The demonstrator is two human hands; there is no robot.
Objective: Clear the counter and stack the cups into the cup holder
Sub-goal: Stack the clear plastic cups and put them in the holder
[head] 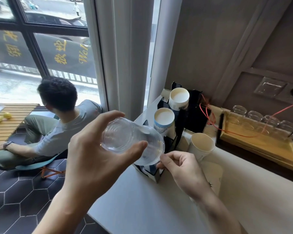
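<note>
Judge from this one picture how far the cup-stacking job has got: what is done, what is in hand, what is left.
Done: two paper cup stacks already stand in the black cup holder. In hand: the left hand grips a clear plastic cup over the holder's near slot, while the right hand touches its rim. Left: one loose paper cup stands on the counter beside the holder.

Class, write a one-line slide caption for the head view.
Left hand holds a clear plastic cup over the black cup holder; right hand pinches its rim.
</note>
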